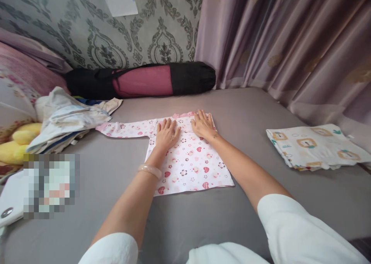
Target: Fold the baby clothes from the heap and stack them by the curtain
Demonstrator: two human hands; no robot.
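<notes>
A small white baby shirt (pixel 191 165) with pink hearts and flowers lies flat on the grey bed sheet (pixel 116 179). One sleeve (pixel 124 129) stretches out to the left; the right side looks folded in. My left hand (pixel 166 134) rests palm down on the upper chest of the shirt, fingers spread. My right hand (pixel 204 125) presses flat near the pink collar, just right of the left hand. A pale bangle (pixel 150 170) circles my left wrist. Neither hand grips anything.
A folded patterned cloth (pixel 315 146) lies at the right. A heap of pale clothes (pixel 66 119) sits at the left beside a yellow soft toy (pixel 17 140). A black and pink roll bag (pixel 142 80) lies along the wall. Curtains (pixel 290 44) hang at right.
</notes>
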